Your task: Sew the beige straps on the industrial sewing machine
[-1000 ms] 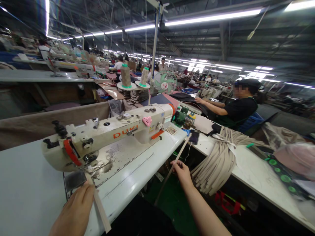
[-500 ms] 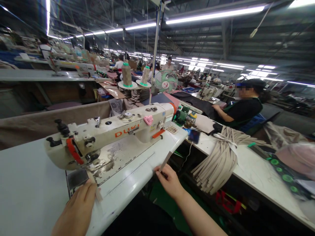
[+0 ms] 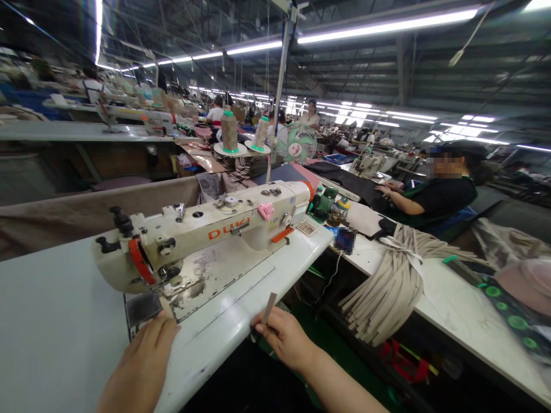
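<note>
My left hand rests on the white table in front of the sewing machine. Its fingers are closed on a narrow beige strip, whose end pokes out past the fingertips beside the presser foot area. Over the table's front edge, my right hand pinches another visible length of beige strip, held upright between thumb and fingers. Something small and dark shows by those fingers; I cannot make it out. Whether the two lengths join is hidden.
A bundle of beige strips hangs over the edge of the side table at right. Two thread cones, one large cone among them, stand behind the machine near a green fan. A co-worker sits at the right.
My right hand has moved left and closer to me, bringing its strip nearer my left hand. The left hand stays by the machine's needle end. The view has turned slightly left.
</note>
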A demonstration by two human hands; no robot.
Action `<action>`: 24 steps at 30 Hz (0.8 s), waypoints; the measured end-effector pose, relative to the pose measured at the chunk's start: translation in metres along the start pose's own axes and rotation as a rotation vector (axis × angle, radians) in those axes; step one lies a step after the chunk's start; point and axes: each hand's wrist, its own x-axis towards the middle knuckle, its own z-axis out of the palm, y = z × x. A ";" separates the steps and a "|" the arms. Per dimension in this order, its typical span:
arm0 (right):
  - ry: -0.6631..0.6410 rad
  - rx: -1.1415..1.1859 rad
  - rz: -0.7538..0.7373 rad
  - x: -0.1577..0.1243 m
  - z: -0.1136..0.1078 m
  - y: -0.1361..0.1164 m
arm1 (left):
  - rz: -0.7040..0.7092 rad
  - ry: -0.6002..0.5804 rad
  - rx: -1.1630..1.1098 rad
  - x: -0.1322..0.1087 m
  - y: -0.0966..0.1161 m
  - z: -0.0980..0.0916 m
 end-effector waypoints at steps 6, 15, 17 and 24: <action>-0.075 -0.005 -0.019 0.001 0.006 -0.003 | 0.008 -0.006 0.024 -0.003 -0.003 0.005; -0.123 0.011 -0.044 0.000 0.011 -0.007 | 0.003 0.023 -0.050 0.000 -0.012 0.007; -0.135 0.003 -0.046 0.000 0.012 -0.008 | -0.025 0.050 -0.073 0.000 -0.015 0.006; -0.122 -0.051 -0.058 0.000 0.014 -0.011 | -0.052 0.054 -0.050 -0.007 -0.023 0.010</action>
